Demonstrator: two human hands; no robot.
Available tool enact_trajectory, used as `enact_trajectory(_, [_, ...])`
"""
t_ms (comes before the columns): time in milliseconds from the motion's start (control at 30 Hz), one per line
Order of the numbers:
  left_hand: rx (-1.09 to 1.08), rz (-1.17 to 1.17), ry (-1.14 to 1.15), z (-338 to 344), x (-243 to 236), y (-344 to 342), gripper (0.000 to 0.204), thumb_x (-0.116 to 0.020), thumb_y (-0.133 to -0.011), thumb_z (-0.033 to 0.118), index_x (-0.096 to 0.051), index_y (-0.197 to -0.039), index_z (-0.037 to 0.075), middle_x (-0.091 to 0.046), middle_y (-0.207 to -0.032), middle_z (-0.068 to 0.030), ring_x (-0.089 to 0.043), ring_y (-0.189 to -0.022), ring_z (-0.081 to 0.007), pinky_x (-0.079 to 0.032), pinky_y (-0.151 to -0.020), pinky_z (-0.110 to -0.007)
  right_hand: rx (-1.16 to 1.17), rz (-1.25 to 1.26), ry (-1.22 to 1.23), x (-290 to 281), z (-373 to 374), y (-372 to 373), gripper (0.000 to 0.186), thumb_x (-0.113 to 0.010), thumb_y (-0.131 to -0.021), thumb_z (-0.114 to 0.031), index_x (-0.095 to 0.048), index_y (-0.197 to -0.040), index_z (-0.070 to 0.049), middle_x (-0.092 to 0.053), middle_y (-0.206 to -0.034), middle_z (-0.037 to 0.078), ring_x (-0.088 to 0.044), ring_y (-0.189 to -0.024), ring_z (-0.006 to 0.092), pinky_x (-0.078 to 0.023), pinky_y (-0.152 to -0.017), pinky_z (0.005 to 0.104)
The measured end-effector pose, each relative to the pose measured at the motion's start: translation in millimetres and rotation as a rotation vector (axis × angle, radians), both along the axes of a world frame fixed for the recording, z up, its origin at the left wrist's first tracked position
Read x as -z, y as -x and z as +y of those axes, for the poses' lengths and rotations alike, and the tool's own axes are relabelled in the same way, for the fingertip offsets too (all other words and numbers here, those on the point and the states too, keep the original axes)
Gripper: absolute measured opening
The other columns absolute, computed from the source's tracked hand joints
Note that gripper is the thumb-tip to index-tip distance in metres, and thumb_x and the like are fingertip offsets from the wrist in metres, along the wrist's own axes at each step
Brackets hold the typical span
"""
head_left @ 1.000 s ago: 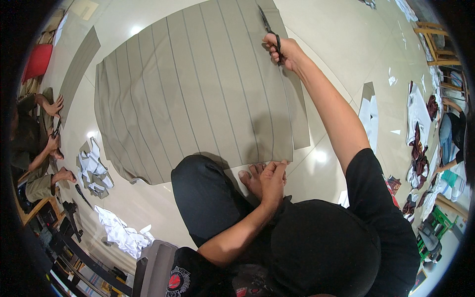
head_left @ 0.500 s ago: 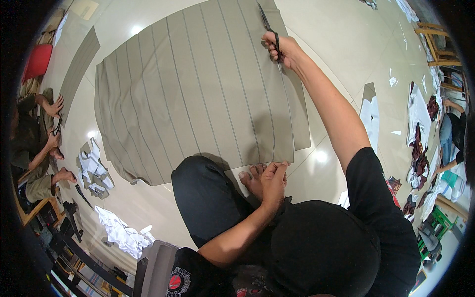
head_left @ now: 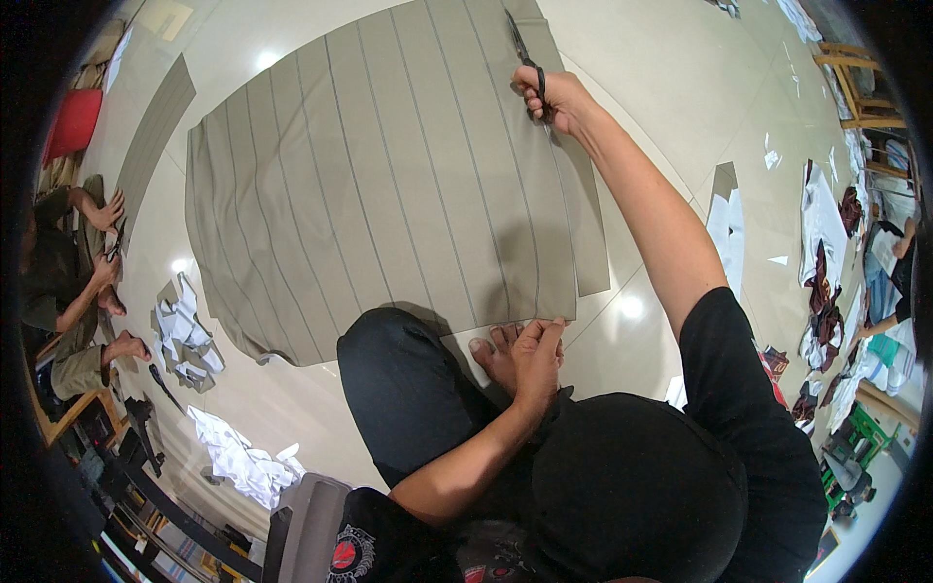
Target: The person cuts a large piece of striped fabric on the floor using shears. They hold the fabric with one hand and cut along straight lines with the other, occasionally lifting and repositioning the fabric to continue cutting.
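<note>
Both hands busy: right hand [head_left: 556, 97] grips scissors [head_left: 520, 49].

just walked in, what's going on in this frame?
A person sits on the floor cutting a big sheet of grey striped fabric spread on the tiles. The right hand is stretched out to the far edge, working black scissors along the right side, where a narrow strip lies beside the main piece. The left hand rests at the near edge of the cloth, beside the person's bare foot. Another person sits at the far left.
</note>
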State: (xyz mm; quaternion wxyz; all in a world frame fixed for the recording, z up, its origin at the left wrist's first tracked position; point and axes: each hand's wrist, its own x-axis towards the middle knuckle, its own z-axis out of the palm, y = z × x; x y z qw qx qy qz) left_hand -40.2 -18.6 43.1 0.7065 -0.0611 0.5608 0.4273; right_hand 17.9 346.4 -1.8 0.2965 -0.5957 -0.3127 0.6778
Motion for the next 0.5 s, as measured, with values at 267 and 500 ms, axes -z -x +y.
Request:
enact_trajectory(267, [-0.013,0.007,0.0,-1,3,-1,0.019,-0.068,-0.098,0.021,-0.067,-0.087,0.005,-0.05,-0.063,0.0056,-0.041,-0.051,-0.0027,-0.03,-0.046,-0.02,-0.011,0.04,0.056,4,6,-1,0.022,-0.076,-0.082,-0.019,-0.057,-0.074,-0.011,-0.054,-0.062,-0.006,-0.047,-0.048,0.0021,-0.039,-0.042,0.0186])
enact_trajectory(500, [-0.014,0.013,0.032,1,0,-1,0.02,-0.068,-0.098,0.021,-0.065,-0.084,0.007,-0.05,-0.064,0.0054,-0.042,-0.051,-0.0031,-0.031,-0.047,-0.02,0.015,0.07,0.056,-3,14,2,0.025,-0.077,-0.084,-0.025,-0.056,-0.073,-0.014,-0.054,-0.062,-0.006,-0.046,-0.048,0.0021,-0.038,-0.043,0.0177])
